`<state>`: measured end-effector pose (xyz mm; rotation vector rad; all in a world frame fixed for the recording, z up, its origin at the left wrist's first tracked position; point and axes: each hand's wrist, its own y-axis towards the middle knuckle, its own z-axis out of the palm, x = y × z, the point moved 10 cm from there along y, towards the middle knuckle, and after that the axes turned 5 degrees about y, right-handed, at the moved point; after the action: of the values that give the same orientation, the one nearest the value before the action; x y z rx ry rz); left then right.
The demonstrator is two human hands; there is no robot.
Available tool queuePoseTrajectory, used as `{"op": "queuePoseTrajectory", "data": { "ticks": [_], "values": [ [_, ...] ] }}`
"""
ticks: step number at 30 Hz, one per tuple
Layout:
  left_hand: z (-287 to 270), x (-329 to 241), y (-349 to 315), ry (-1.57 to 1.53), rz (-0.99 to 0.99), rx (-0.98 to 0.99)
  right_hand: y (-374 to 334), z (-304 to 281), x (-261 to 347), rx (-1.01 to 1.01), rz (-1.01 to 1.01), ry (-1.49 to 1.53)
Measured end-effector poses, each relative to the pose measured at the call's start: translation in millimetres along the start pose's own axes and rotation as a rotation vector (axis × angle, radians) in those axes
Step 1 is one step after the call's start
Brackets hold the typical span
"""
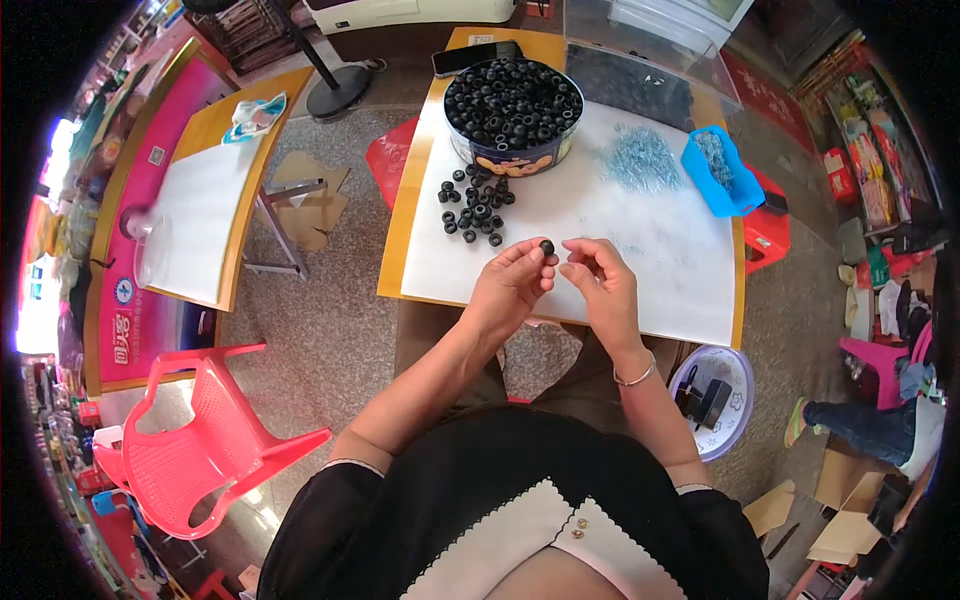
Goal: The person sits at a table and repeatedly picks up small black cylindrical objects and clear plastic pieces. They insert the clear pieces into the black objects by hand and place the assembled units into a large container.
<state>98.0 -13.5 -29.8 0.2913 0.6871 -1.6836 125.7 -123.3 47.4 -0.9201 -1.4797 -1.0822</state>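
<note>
My left hand (513,279) is closed, its thumb and fingers pinching a small black ring-shaped piece (547,247) above the near edge of the white-topped table (560,300). Close to it, on the right, my right hand (603,278) has thumb and forefinger drawn together; whatever they hold is too small to make out. Loose black pieces with holes (480,210) lie scattered just beyond my left hand. Behind these stands a round tin (520,163) heaped with the same pieces. A heap of tiny pale-blue slivers (643,160) is spread on the table's far right.
At the table's right edge sits a blue plastic box (735,200) of pale-blue bits. A phone (477,58) lies behind the tin. A lilac basin (740,385) stands at lower right, a pink chair (215,430) at left. Another person's leg (850,430) shows far right.
</note>
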Motion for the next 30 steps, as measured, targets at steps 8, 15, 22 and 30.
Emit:
{"op": "queuePoseTrajectory", "data": {
  "ticks": [8, 15, 22, 30],
  "values": [
    [16, 22, -11, -0.056, -0.169, 0.063, 0, 1, 24, 0.089, -0.128, -0.107],
    [17, 11, -11, 0.063, -0.139, 0.052, -4, -4, 27, 0.061, -0.112, -0.132],
    [14, 22, -8, -0.056, -0.154, 0.072, -14, -10, 35, -0.015, -0.168, -0.197],
    [3, 19, -10, 0.272, -0.170, 0.021, -34, -14, 27, -0.031, -0.260, -0.368]
  ]
}}
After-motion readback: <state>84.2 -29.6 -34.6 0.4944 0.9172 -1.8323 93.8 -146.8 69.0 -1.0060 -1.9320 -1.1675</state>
